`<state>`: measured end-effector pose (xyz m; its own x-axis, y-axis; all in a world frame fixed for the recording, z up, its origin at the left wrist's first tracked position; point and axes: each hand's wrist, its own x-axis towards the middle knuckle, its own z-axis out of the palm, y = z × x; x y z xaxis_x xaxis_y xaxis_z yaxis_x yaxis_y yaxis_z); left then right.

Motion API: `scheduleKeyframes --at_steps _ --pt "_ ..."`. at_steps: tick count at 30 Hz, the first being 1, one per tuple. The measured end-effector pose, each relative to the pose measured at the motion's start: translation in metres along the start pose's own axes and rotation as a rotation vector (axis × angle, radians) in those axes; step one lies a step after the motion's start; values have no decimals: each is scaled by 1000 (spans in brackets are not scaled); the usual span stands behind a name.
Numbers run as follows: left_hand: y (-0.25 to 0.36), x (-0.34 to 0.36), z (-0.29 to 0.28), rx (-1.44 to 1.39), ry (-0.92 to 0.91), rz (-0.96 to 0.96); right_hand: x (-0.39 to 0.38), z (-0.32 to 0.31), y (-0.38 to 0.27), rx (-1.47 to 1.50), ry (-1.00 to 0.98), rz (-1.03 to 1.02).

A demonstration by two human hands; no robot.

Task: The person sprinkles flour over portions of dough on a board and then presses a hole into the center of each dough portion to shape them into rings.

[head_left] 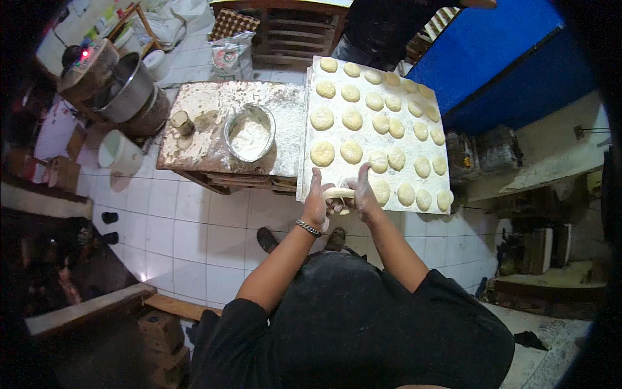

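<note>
Between my two hands, at the near edge of a floured board [334, 175], I hold a piece of dough [338, 193]. My left hand [315, 202] is curled round its left end, thumb pointing up. My right hand [367, 194] grips the right end in the same way, with fingers bent underneath. Flour whitens both hands. Rows of round, flattened dough pieces [352, 152] cover most of the board beyond my hands, some touching each other. My palms hide part of the held dough.
Left of the board stands a flour-dusted table [207, 94] with a metal bowl of flour [250, 133] and a small jar [182, 123]. A mixer bowl [126, 91] and a white bucket [120, 153] are further left. Someone in dark clothes [389, 29] stands beyond the board.
</note>
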<state>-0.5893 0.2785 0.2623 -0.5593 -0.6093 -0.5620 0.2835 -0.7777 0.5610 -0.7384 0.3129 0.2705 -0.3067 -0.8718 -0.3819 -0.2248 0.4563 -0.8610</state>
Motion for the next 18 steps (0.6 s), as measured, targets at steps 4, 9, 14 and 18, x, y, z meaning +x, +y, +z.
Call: scheduleKeyframes --at_steps 4,9,14,18 --pt "1 4 -18 933 -23 543 -4 16 -4 -276 72 -21" --pt "6 4 -25 963 -111 348 -14 11 5 -19 -5 139" --pt "0 5 1 205 -66 -54 -14 -19 34 412 -113 376" --pt "-18 23 -1 1613 -88 994 -10 -37 23 -50 -224 105"
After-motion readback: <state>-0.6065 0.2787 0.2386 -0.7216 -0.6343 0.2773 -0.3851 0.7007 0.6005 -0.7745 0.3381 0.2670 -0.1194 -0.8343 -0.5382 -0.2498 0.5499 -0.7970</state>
